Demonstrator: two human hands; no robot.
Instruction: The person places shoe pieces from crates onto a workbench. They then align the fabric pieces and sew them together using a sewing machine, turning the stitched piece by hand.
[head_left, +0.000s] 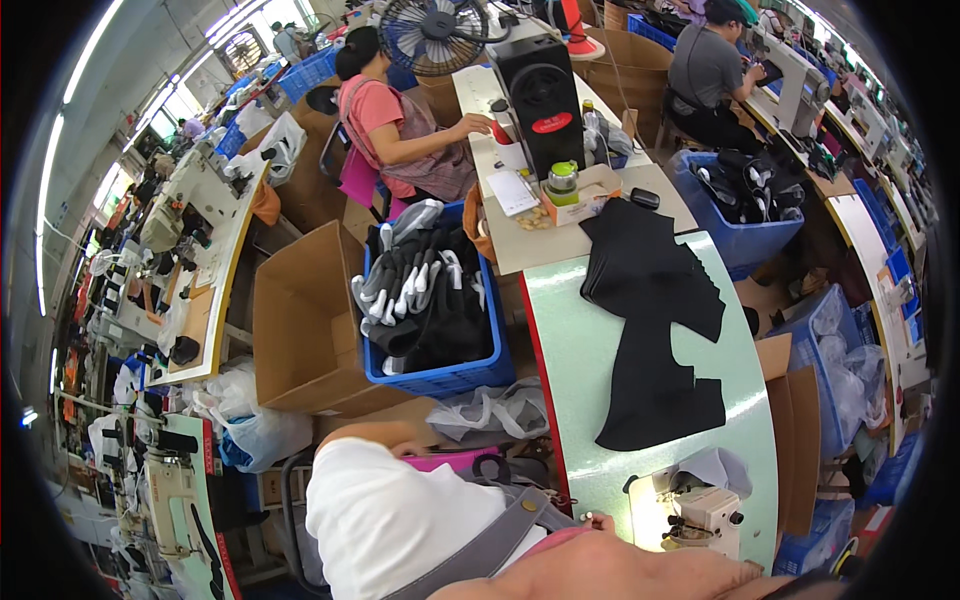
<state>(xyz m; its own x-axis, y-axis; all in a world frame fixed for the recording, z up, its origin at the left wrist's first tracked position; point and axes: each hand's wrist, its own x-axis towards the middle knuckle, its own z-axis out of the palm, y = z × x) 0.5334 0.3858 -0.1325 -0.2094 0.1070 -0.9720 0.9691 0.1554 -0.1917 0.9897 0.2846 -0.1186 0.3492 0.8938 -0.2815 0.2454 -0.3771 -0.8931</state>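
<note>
Standing on the pale green table [590, 475], the lit sewing machine [710, 515] could prick fingers strayed beneath it. It sits just right of the right hand [599, 521], mostly hidden, grip unreadable; left hand [408, 441] blurred, likewise. Black fabric pieces [655, 350] lie beyond.

Black fabric [648, 335]; pale green tabletop [578, 370], red edge [545, 380]; blue crate [440, 379]; machine [705, 514] perhaps cream
</note>
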